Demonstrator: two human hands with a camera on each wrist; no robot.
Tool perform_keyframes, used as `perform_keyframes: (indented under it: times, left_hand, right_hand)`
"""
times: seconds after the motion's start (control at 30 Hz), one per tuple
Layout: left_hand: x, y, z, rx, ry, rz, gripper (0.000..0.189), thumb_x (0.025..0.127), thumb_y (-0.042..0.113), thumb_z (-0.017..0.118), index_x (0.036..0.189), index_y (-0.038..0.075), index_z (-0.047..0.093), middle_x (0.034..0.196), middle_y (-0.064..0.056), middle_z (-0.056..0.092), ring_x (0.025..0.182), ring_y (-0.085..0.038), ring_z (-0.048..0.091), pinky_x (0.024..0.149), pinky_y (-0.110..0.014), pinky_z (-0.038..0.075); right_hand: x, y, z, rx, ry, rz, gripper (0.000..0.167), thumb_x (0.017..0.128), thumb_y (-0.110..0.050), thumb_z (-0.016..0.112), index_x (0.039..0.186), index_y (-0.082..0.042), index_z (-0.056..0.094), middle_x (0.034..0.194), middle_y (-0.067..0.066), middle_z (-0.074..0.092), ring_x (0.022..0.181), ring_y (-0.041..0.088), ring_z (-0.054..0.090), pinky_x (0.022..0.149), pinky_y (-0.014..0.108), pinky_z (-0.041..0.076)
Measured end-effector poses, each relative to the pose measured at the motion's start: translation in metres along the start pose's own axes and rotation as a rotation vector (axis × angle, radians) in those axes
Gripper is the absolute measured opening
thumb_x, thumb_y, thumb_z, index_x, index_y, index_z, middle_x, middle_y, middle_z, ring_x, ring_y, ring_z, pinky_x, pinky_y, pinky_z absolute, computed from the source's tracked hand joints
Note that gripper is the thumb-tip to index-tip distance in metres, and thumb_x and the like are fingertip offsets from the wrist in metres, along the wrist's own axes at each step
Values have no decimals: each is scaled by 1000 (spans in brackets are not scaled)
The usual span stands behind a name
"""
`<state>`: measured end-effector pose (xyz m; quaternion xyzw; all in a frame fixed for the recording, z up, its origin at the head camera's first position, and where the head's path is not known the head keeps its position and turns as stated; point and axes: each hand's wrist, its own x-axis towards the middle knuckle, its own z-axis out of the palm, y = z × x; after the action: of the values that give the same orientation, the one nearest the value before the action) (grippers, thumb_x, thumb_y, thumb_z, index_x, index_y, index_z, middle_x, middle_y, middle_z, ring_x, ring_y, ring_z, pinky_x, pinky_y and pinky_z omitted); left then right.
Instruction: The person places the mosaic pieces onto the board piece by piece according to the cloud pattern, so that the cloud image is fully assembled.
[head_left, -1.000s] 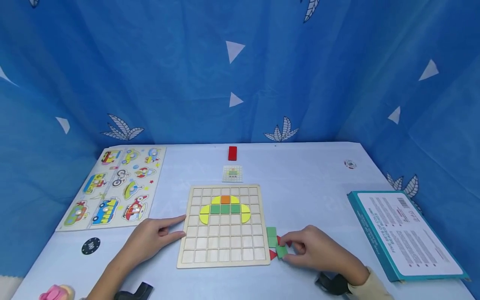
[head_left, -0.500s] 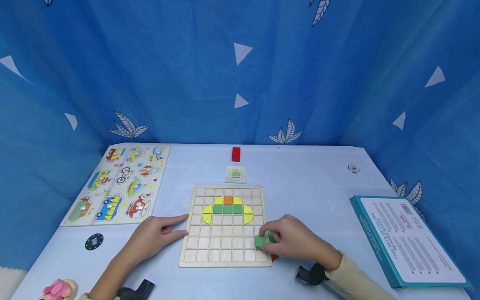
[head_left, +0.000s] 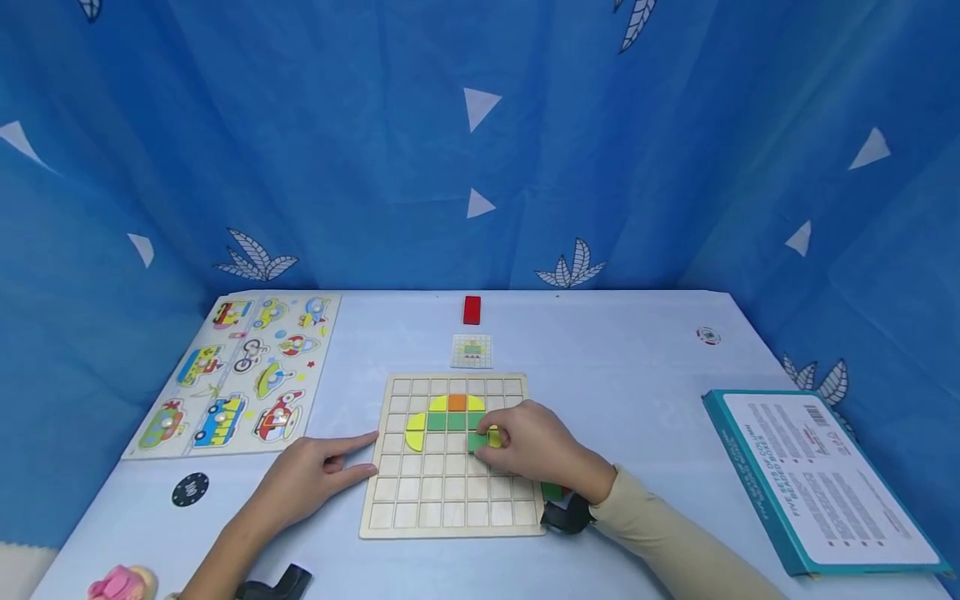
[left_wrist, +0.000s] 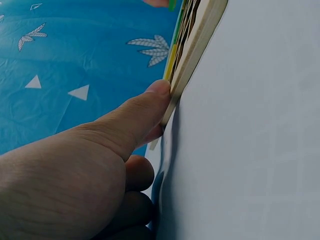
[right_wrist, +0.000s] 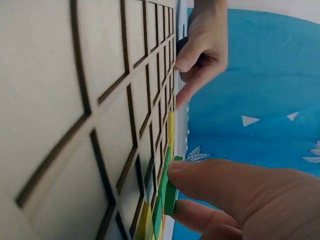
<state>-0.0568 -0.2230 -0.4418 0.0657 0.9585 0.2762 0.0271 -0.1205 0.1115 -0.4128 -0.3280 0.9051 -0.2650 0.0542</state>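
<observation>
A wooden grid board lies mid-table, bearing yellow quarter-round tiles, an orange square and a row of green squares. My right hand pinches a green square tile between thumb and finger, low over the board just below the right end of the green row. In the right wrist view this green tile is tilted against the board's surface. My left hand touches the board's left edge with extended thumb and index finger; its thumb sits right at the rim.
Another green tile shows beside the board, partly hidden under my right wrist. A small pattern card and a red block lie behind the board. A vehicle puzzle and a black chip lie left, a teal box right.
My right hand has picked up a green tile from beside the board and carried it left and away from me, over the grid. The left hand stays at the board's edge.
</observation>
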Motion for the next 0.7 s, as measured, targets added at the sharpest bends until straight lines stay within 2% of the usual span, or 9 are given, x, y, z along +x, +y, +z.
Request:
perform_keyframes:
  times: [0.4,0.7]
  left_hand:
    - [0,2,-1,9,3,-7,51,84,54,79,129,30,73,49,12,39,46,-6,33,50,-25,31]
    - [0,3,0,13,0,-14,51,84,54,79,130,31,73,49,12,40,46,-6,34,50,-25,32]
  right_hand:
    - [0,2,8,-17,36,10,21,85,-29,85,101,-16,81,50,-16,43,46,0,42,47,22,32]
    - [-1,3,11,-46,70,50,22,85,-32,86,101,-17,80,51,-14,41,47,1,40,48,23,30]
